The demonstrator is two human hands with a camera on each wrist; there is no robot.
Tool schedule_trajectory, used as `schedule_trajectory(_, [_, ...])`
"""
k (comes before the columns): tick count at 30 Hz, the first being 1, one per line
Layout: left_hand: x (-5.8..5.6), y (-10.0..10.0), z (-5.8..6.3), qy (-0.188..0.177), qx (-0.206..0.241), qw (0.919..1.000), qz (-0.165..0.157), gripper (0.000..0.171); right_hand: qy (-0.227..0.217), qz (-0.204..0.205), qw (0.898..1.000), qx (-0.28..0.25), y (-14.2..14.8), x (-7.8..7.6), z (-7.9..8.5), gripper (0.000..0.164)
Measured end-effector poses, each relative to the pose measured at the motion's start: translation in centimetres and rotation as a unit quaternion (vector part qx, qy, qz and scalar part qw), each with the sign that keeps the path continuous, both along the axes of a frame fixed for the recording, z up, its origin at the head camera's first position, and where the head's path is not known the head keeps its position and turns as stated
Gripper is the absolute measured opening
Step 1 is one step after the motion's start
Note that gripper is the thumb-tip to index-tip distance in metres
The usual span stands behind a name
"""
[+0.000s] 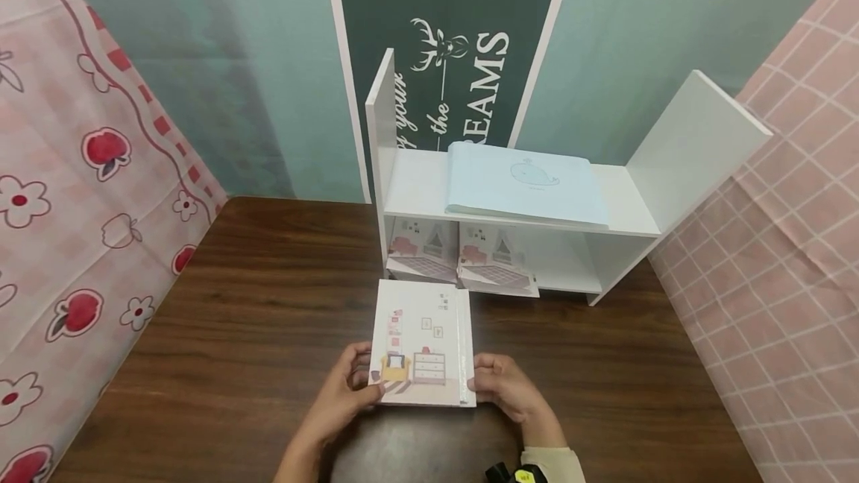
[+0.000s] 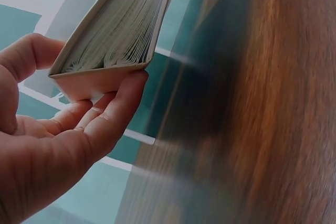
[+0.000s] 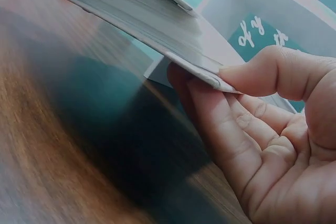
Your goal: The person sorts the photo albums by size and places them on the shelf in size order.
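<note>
A photo album (image 1: 419,341) with a pale cover, printed with a yellow armchair and a drawer chest, is held above the table in front of the shelf. My left hand (image 1: 345,386) grips its spine side, thumb over the cover's edge; in the left wrist view the fingers (image 2: 113,114) lie against the spine and the page block shows. My right hand (image 1: 506,386) pinches the opposite side. In the right wrist view, thumb and fingers (image 3: 215,108) hold the projecting edge of one cover (image 3: 194,72). The other cover stands slightly apart above the pages.
A white shelf unit (image 1: 627,233) stands behind, with tall side panels. Two albums with room pictures, one at left (image 1: 423,250) and one beside it (image 1: 496,259), lie in its lower compartment. A light-blue whale-printed item (image 1: 526,183) lies on top. Brown table (image 1: 268,304) surrounds my hands.
</note>
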State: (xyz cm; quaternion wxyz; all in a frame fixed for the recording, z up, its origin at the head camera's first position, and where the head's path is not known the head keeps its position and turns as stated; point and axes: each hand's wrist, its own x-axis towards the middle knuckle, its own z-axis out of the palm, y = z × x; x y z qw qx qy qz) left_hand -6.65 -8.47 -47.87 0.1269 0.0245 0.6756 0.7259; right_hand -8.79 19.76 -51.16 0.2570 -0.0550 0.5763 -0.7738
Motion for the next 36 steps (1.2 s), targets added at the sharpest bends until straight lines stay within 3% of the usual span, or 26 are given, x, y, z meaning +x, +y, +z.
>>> schedule_trajectory(17, [-0.6,1.9,-0.8,0.015,0.001,0.9999,-0.007,0.062,0.018,-0.009,1.000,-0.024,1.9,0.1,0.1,0.021])
schedule_trajectory(24, [-0.6,3.3,-0.8,0.024,0.002,0.9994,-0.023,0.062,0.034,-0.009,0.999,-0.025,3.6,0.4,0.3,0.022])
schedule_trajectory(36, [-1.3,5.6,-0.5,0.008,0.002,0.9985,-0.054,0.064,0.031,-0.037,0.999,-0.017,6.2,0.8,0.6,0.027])
